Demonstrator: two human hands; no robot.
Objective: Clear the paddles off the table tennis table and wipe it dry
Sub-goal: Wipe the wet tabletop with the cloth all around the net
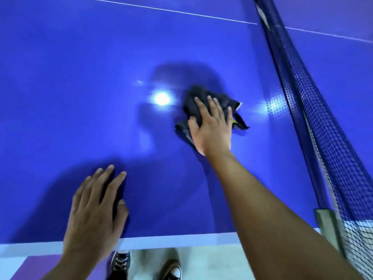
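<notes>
Glossy blue table (80, 77); right hand (212, 128) spread flat on crumpled, possibly damp dark cloth (193, 102); left hand (94, 211) splayed.

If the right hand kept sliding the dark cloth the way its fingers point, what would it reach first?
The right hand, flat on the crumpled dark cloth, points up the blue table top. That way looks free up to the thin white line; the blue mesh net stays to its right.

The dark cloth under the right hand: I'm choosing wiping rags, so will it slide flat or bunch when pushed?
The dark cloth looks limp and crumpled, so it probably bunches. On the glossy table it likely glides easily under the flat right hand.
</notes>
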